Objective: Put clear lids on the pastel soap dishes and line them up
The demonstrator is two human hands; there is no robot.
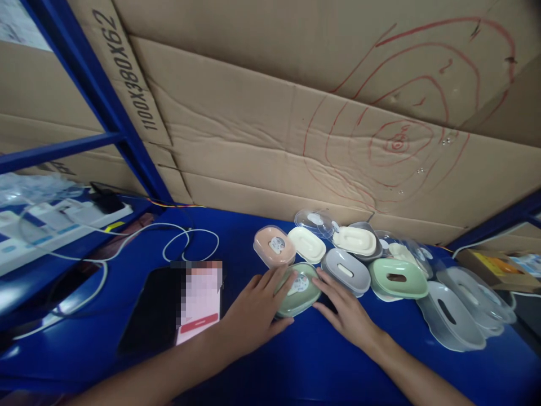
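A green oval dish under a clear cover with a round sticker (301, 301) rests on the blue table between both hands. My left hand (264, 301) lies against its left side, fingers over the cover's edge. My right hand (344, 310) touches its right side with the fingertips. Just behind it sits a pink covered dish (264, 245) with a similar sticker. Beside that are a cream dish (307, 245) and a grey dish (346, 270) with a slot. Farther right stands a green slotted dish (399, 279).
A phone or tablet (156, 307) lies left of my hands, partly pixelated. White cables and a power strip (63, 237) are at the far left. Several grey dishes (452, 316) and clear covers (315, 223) lie around. Cardboard (253, 124) stands behind.
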